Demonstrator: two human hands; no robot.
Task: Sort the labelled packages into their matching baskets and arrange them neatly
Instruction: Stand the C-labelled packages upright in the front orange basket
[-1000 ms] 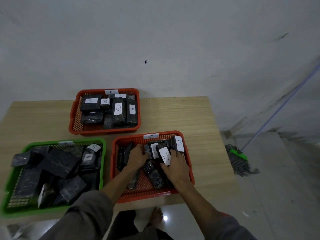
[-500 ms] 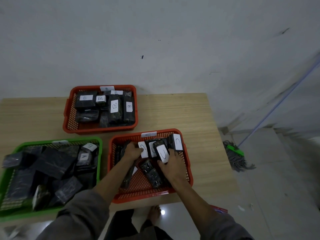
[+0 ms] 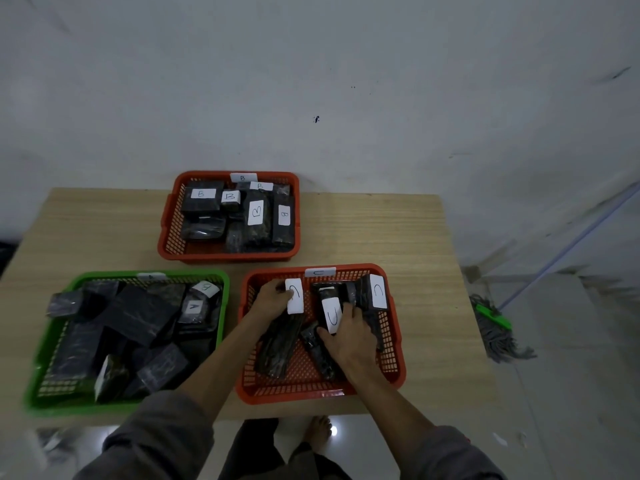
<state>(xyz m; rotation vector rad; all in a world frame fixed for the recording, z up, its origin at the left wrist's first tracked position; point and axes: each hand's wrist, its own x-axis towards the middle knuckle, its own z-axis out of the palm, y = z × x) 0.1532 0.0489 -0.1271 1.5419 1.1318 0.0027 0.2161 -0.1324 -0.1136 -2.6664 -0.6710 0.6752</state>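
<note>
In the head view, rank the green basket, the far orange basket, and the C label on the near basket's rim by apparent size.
1. green basket, though nearness to the camera inflates it
2. far orange basket
3. C label

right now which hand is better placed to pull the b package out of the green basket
Left. The B package lies at the far right corner of the green basket, just across the rim from the left hand. The right hand is farther off, on a C package.
</note>
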